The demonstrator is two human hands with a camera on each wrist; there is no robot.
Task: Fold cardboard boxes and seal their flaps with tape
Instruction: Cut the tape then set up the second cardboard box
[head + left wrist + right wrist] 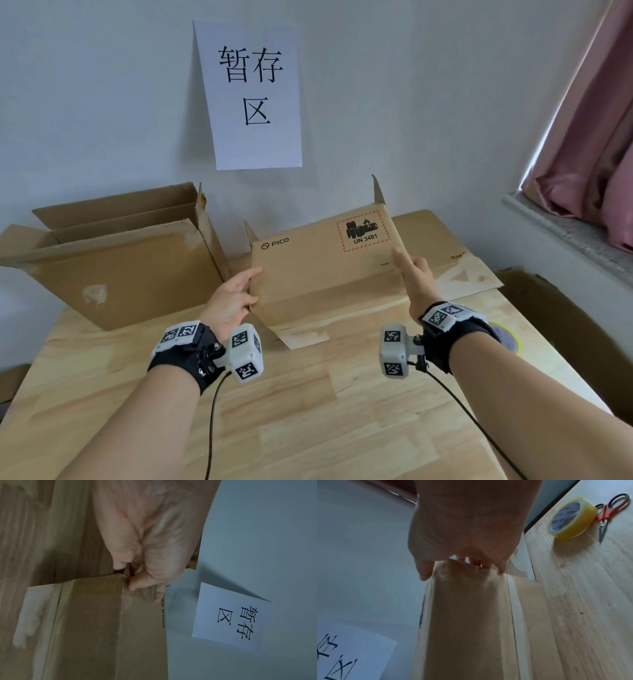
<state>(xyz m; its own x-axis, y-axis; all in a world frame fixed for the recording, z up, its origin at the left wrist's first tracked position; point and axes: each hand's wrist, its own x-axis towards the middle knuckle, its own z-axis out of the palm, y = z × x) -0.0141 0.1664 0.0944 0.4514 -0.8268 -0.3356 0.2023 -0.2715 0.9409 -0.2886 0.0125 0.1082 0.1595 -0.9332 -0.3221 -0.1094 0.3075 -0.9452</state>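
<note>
A brown cardboard box (325, 270) printed with PICO and a UN 3481 battery label stands tilted on the wooden table (308, 411), with its short flaps sticking up. My left hand (236, 294) grips its left edge; in the left wrist view the thumb and fingers (145, 584) pinch the corner of the box (102, 622). My right hand (414, 274) holds the right edge, thumb on the front face and fingers behind. The right wrist view shows that hand (462, 527) clasped over the box end (467, 615). A yellow tape roll (571, 519) lies on the table to the right.
Red-handled scissors (607, 511) lie beside the tape. An open cardboard box (113, 260) lies on its side at back left. Flattened cardboard (445, 240) rests behind the held box. A paper sign (253, 92) hangs on the wall, a curtain (589, 137) at right.
</note>
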